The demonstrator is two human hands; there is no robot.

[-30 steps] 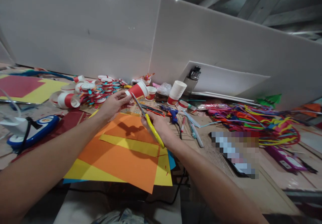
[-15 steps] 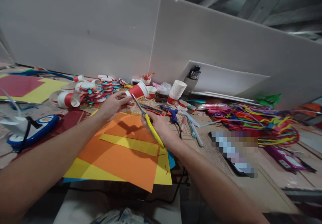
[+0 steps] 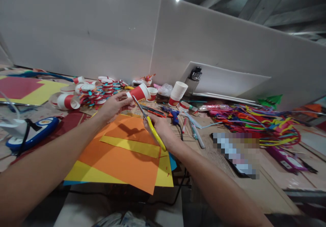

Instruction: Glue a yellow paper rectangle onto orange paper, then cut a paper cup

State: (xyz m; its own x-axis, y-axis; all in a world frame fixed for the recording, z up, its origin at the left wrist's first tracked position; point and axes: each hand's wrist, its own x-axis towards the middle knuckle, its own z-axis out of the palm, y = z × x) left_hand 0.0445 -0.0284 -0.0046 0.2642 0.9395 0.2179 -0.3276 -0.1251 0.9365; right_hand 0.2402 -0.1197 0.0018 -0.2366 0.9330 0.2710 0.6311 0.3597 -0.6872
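Observation:
A red and white paper cup lies tipped on its side in the air, its base end held by my left hand. My right hand is closed around the yellow handles of a pair of scissors. The blades point up and left, their tips at the cup's lower side near my left fingers. Whether the blades have cut into the cup, I cannot tell. Beneath both hands lie orange paper sheets, a yellow paper strip and a yellow sheet.
A stack of paper cups stands behind a blue glue gun. Several cut cups cluster at the left. Markers, a phone and colourful pipe cleaners lie to the right. A dark bottle stands by the wall.
The view has shifted very slightly. Both hands, the cup and the scissors keep nearly the same position.

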